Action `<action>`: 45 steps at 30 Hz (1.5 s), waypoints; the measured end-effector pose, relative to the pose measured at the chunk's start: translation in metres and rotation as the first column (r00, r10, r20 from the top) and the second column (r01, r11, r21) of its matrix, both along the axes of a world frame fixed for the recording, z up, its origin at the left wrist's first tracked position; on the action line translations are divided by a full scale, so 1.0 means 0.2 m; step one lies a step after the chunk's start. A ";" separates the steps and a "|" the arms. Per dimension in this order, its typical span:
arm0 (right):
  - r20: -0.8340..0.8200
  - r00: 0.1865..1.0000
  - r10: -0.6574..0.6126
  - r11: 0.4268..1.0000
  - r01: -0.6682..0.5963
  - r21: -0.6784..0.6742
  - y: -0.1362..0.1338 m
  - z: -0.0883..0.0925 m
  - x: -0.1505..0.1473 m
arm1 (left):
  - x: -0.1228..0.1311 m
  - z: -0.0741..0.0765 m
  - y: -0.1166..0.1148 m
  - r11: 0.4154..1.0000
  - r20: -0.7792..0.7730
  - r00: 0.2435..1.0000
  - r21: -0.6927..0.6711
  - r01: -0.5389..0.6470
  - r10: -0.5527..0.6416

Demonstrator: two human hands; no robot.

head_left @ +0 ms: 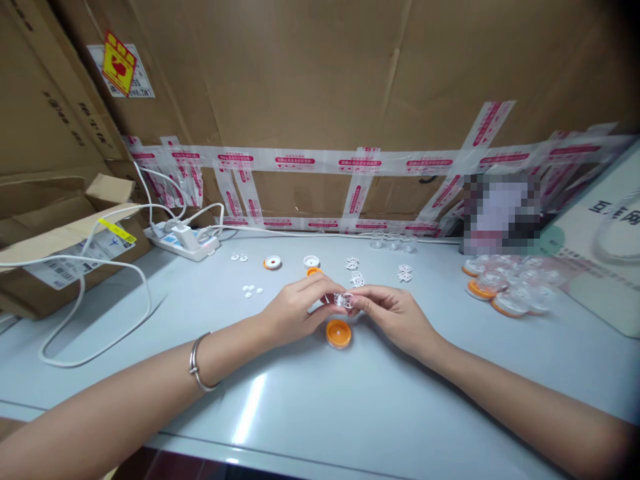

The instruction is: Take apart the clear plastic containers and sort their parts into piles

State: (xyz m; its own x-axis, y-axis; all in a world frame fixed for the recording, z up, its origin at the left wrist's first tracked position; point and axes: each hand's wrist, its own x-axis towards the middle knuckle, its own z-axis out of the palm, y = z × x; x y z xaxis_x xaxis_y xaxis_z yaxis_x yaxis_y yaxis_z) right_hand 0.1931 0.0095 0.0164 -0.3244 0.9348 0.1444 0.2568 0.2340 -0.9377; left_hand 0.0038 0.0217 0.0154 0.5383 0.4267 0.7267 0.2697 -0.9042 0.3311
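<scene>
Held piece (343,300): partly hidden | open carton (103,275): cut off left

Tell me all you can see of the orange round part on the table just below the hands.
The orange round part is a shallow, dish-like disc with a raised rim, a recessed middle and a small pale spot at its centre. It looks like glossy plastic, with a paler, whitish edge along its lower side. It lies flat on the grey table, recessed side up, between the left hand and the right hand and nearer the camera. Neither hand appears to touch it.
</scene>
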 end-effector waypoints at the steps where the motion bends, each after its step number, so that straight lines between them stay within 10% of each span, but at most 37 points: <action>1: -0.006 1.000 -0.005 1.000 0.005 0.001 0.00 0.00 0.00 | 0.00 0.00 0.00 1.000 0.010 1.000 -0.006 0.002 -0.001; 12: -0.091 0.994 0.061 0.998 -0.063 -0.017 0.00 0.01 -0.02 | 0.01 0.01 -0.01 0.963 -0.071 0.996 0.270 -0.025 0.045; 19: 0.104 0.990 -0.090 0.945 0.052 0.324 -0.03 -0.01 0.00 | 0.01 0.01 -0.03 0.983 -0.005 0.998 0.175 -0.054 0.056; 26: 0.033 0.999 0.019 0.996 -0.021 0.091 0.00 -0.01 -0.01 | 0.00 0.00 -0.02 0.951 -0.093 0.988 0.295 -0.094 0.127; 31: 0.137 0.987 -0.087 0.935 0.033 0.353 -0.03 -0.01 -0.01 | 0.01 -0.01 -0.02 0.977 -0.035 0.995 0.193 -0.088 0.097; 39: -0.096 0.961 -0.258 0.958 0.268 0.102 0.09 -0.03 0.04 | -0.02 0.01 -0.02 0.919 -0.131 0.974 0.375 -0.124 0.185; 45: 0.053 0.929 -0.367 0.904 0.343 0.254 0.17 -0.06 0.11 | -0.02 0.01 -0.01 0.928 -0.151 0.969 0.347 -0.135 0.198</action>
